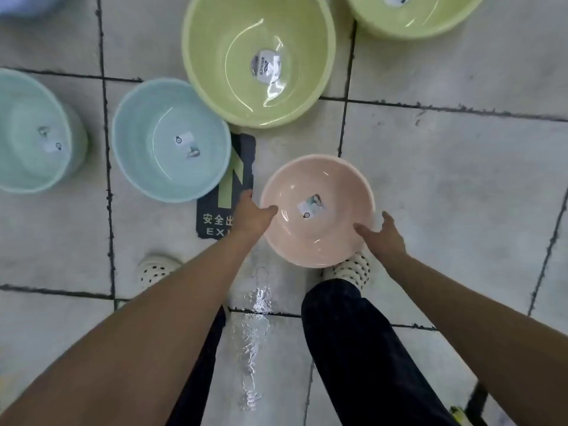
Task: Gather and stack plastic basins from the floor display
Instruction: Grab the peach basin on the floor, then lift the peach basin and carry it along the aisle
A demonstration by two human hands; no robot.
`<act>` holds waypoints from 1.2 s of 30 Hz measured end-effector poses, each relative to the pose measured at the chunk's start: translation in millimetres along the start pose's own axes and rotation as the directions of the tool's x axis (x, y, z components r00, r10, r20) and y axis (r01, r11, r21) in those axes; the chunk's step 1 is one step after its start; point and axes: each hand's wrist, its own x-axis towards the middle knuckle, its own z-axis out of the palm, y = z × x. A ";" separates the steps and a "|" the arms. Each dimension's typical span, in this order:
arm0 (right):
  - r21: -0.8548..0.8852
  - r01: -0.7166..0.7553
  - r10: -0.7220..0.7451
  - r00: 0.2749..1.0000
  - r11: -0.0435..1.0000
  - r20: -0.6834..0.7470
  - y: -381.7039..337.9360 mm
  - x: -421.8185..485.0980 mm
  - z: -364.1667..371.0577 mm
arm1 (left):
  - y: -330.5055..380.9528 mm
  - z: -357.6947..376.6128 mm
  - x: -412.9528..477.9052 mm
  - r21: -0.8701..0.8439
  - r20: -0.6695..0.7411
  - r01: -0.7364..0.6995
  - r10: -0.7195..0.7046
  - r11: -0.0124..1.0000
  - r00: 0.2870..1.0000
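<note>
Head view: looking down at tiled floor [461, 164], both bare arms reaching out.
Task thing: pink basin [310, 175], mouth up, held btwn the two hands. It covers the toe of R shoe [353, 267], so prob. lifted off the floor.
L hand [250, 216]: grips the L rim w/ thumb hooked inside; other fingers hidden outside/under.
R hand [384, 239]: pinches the near-R rim, thumb on inner wall, fingers [388, 217] outside.
Key relation: blue basin [138, 133] lies up-left of the L-hand fingers, near, not touching pink. L hand is the nearer one. Big green basin [215, 56] sits ahead of the fingers, further off.
Axis: round, no long axis; only mouth-up matters for nesting.
Size (judgement): pink looks smallest, so it'd drop inside either one.
Count: pink x1. Blue-ish x2, incl. teal basin [27, 133] far L, cut by frame. Green x2, incl. 2nd green basin [415, 20] top R, partly out of frame. 5 total.
Unclear: pale blur in top-L corner, can't tell what.
Other: exit sticker [242, 155] on floor just beyond L fingers; L shoe [155, 269] well left of them.
</note>
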 end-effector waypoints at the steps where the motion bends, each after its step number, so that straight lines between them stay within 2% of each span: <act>1: 0.006 0.011 -0.011 1.000 1.000 -0.012 2.2 11.0 6.2 | -3.9 5.8 9.6 -0.005 0.025 -0.001 0.001 1.000 1.000; 5: 0.018 -0.007 0.007 1.000 1.000 0.028 7.5 40.0 15.9 | -12.6 19.3 34.1 0.071 0.071 -0.024 0.019 0.997 0.997; 11: -0.118 0.061 -0.069 0.996 0.991 -0.060 -10.9 3.8 -2.9 | -12.3 -3.8 11.0 0.127 0.024 -0.117 0.115 0.985 0.993; 15: -0.130 0.147 -0.157 0.985 0.981 -0.073 -45.9 -45.1 -8.1 | -5.4 -52.9 -25.4 0.048 -0.013 -0.126 0.126 0.991 0.992; 20: -0.162 0.288 -0.299 0.953 0.944 -0.047 -123.9 -107.3 4.2 | -3.1 -139.7 -58.1 -0.033 -0.163 -0.170 0.163 0.985 0.973; 25: -0.154 0.429 -0.431 0.902 0.890 0.020 -196.8 -144.2 38.5 | -13.0 -215.2 -63.3 -0.155 -0.307 -0.141 0.088 0.978 0.948; 31: 0.005 0.423 -0.423 0.906 0.906 -0.008 -254.8 -135.8 102.2 | -27.4 -265.8 -18.6 -0.260 -0.377 -0.078 -0.027 0.963 0.926; 36: 0.029 0.367 -0.366 0.930 0.930 -0.030 -262.2 -107.6 156.6 | -43.6 -277.7 33.1 -0.240 -0.411 -0.106 -0.002 0.965 0.912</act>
